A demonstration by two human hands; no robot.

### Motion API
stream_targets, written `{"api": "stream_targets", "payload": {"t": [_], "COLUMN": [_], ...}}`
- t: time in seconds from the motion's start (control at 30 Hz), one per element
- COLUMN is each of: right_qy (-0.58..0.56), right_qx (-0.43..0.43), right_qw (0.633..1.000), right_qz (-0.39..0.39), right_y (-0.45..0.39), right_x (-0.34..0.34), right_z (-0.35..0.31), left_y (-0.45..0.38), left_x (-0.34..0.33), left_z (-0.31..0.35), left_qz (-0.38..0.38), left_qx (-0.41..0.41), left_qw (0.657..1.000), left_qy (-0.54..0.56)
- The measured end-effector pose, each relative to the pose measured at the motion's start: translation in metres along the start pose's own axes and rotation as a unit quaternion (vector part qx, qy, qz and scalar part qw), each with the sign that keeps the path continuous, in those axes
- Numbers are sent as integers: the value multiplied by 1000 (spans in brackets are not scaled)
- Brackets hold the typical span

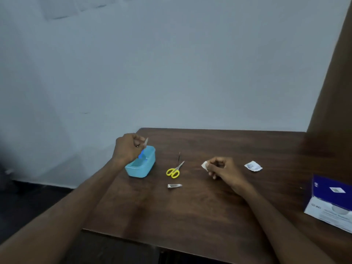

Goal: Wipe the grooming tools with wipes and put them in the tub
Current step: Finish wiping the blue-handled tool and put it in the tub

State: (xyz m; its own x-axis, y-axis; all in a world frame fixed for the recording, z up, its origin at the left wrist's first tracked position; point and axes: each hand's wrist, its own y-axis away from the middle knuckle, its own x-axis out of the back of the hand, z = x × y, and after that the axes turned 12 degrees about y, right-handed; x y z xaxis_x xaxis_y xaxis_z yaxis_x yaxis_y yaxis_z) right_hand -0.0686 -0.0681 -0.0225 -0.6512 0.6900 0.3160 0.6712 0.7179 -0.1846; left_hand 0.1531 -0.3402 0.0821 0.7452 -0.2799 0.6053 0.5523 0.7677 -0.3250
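My left hand [128,147] hovers over the far end of a light blue tub [142,169] and grips a nail file [143,151] with a blue handle, its metal tip pointing up. My right hand [222,167] rests on the table and pinches a small white wipe [204,165]. Between the hands lie yellow-handled scissors [174,170], thin tweezers [178,157] just beyond them, and a metal nail clipper [174,185] nearer to me.
A torn wipe sachet [253,166] lies right of my right hand. A blue and white box of wipes [330,201] stands at the table's right edge. The brown table [190,210] ends at a pale wall; its left edge runs just beside the tub.
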Motion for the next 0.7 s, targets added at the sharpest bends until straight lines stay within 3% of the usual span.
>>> {"api": "stream_targets", "payload": {"t": [0.27,0.4,0.53,0.7], "right_qy": [-18,-30,-25,-30], "right_qx": [5,4,8,-1], "right_qw": [1000,999,999,999], "right_qz": [-23,-24,-29,-12], "right_y": [-1,-5,-12,-18], "right_x": [2,0,-1,-2], "right_z": [-1,0,4,9], "left_y": [0,-3,-4,4], "left_x": [11,4,4,-4], "left_z": [-21,-21,-16,4], "left_qz": [-16,-44,-3,-31], "left_qx": [107,102,79,-27], "left_qw": [982,976,978,990], "left_qy": [-155,-188,-194,-136]}}
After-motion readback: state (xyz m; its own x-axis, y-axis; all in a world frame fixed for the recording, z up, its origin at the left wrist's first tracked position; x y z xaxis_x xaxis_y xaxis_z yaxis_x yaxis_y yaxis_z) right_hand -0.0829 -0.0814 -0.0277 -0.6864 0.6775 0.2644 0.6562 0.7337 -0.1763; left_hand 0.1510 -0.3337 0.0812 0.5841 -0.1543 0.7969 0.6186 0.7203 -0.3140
